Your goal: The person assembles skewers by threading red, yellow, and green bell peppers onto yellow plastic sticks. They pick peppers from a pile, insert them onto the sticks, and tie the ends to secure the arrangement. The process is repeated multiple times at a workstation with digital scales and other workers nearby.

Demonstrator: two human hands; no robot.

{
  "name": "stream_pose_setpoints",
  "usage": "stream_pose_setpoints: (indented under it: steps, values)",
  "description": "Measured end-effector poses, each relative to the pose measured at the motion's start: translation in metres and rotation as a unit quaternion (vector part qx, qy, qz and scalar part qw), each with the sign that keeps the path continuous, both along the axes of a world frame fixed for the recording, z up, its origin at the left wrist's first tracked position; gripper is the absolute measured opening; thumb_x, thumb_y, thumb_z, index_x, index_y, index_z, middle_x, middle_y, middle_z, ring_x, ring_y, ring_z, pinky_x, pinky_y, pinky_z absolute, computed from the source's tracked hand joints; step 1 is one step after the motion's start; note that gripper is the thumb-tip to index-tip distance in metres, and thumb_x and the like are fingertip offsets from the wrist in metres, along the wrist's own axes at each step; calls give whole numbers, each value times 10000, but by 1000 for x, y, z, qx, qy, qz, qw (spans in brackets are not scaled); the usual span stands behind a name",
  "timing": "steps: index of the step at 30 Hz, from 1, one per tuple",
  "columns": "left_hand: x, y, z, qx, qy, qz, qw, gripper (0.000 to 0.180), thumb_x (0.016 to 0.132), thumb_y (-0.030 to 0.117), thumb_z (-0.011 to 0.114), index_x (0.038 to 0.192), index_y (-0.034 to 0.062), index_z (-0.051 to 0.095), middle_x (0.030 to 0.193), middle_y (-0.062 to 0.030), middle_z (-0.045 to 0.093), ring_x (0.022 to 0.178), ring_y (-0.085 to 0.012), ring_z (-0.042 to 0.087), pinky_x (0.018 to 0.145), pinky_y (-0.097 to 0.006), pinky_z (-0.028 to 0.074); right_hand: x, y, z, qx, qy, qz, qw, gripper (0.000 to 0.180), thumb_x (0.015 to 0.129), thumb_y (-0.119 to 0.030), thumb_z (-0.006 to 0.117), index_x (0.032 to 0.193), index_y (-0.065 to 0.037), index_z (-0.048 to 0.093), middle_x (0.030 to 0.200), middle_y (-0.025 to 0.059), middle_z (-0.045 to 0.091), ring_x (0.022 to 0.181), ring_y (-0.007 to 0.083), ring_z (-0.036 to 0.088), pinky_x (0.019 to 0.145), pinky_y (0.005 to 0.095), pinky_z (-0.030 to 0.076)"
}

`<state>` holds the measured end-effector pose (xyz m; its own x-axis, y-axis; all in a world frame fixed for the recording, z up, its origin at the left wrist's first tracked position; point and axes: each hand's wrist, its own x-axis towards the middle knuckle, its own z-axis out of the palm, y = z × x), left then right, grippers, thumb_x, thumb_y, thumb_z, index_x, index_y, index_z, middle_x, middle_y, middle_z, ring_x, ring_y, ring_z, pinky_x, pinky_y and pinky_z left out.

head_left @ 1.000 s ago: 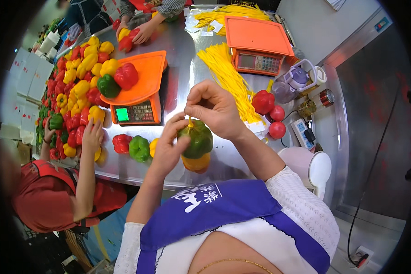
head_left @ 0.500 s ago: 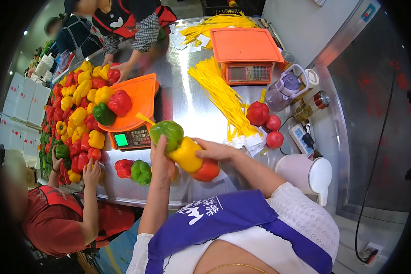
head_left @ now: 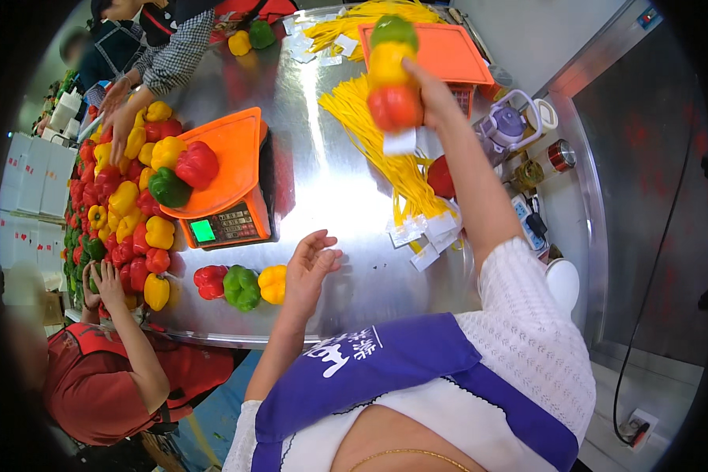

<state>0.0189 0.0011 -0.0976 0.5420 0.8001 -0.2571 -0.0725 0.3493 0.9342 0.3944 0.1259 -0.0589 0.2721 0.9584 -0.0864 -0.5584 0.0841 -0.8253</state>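
Note:
My right hand reaches far out, gripping a stacked bundle of three bell peppers, green, yellow and red from top to bottom, slightly blurred. The bundle is in front of the right scale's orange tray; whether they touch I cannot tell. A white tag shows just below the red pepper. My left hand is empty over the metal table, its fingers loosely bent and apart. Beside it lie a yellow bell pepper, a green bell pepper and a red bell pepper in a row.
Another scale, its orange tray bearing three peppers, stands left of centre. Beyond it rises a pepper heap, with two co-workers' hands at it. Yellow straps with white tags lie right, near a purple bottle and jars.
My right hand has carried the pepper bundle away from me toward the right scale. My left hand has let go of it. The far co-worker's hands have moved left, off a red pepper.

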Motion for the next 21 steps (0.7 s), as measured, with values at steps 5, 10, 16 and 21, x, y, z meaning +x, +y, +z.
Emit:
stream_pose_setpoints:
  steps: [5, 10, 16, 21]
  values:
    - [-17, -17, -7, -30, 33, -6, 999, 312, 972, 146, 570, 1247, 7, 525, 1171, -105, 597, 961, -166, 624, 814, -300, 519, 43, 30, -21, -63, -134, -187, 971, 384, 904, -213, 659, 1230, -50, 537, 1047, 91, 659, 803, 201, 646, 672, 320, 535]
    - [-26, -21, -15, -48, 63, -5, 997, 267, 949, 113, 615, 1193, 17, 565, 1126, -57, 619, 963, -142, 620, 840, -273, 504, -28, -9, -64, -63, -383, -13, 921, 259, 865, -144, 639, 1092, -20, 625, 846, 103, 683, 781, 234, 672, 759, 355, 531]
    - [-15, -27, -14, 7, 87, -44, 995, 236, 925, 76, 639, 1147, 6, 599, 1044, -35, 632, 913, -92, 593, 809, -242, 498, -109, -38, -109, -138, -751, 22, 645, 199, 845, -145, 629, 996, -16, 643, 1025, 214, 662, 947, 387, 650, 813, 482, 514]
    - [-14, -32, -4, 81, 111, -73, 988, 223, 921, 69, 642, 1131, 2, 609, 1011, -27, 627, 891, -81, 584, 778, -222, 496, -98, -36, -116, -185, -761, 44, 621, 138, 814, -94, 643, 922, -8, 630, 884, 192, 669, 859, 359, 664, 779, 457, 520]
